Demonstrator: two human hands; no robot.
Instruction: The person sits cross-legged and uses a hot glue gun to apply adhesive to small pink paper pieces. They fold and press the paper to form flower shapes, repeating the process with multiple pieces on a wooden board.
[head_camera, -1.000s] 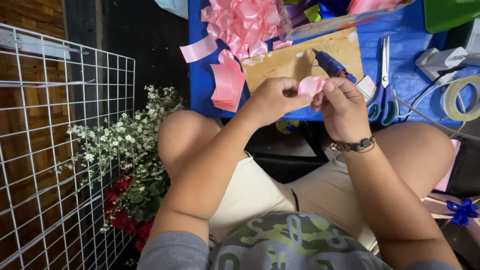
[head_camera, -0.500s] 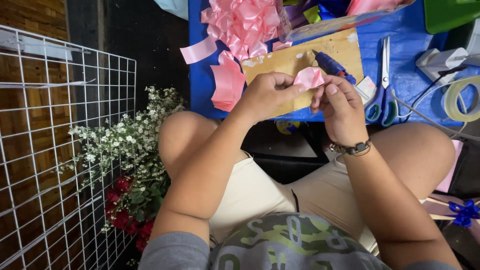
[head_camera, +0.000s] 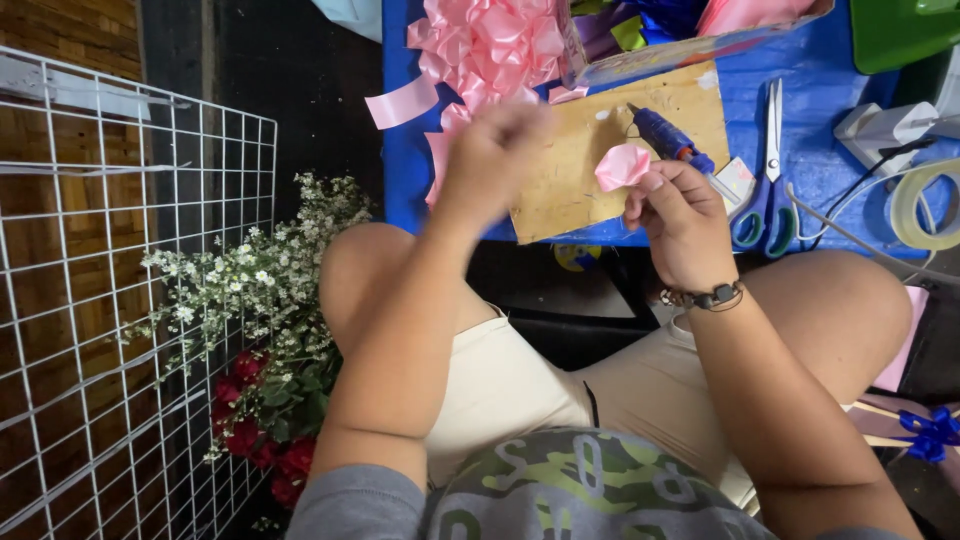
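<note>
Pink ribbon loop (head_camera: 622, 165) pinched in right hand (head_camera: 678, 222), left hand (head_camera: 490, 160) blurred, empty

A white wire grid (head_camera: 110, 300) stands at the left, with white flowers (head_camera: 250, 280) and red roses (head_camera: 260, 440) just beside it. On the far blue table (head_camera: 820, 70) lie scissors (head_camera: 765, 180), a glue gun (head_camera: 670, 140) on a cardboard sheet (head_camera: 580, 180), a tape roll (head_camera: 925, 205) and a green container (head_camera: 900, 30).
</note>
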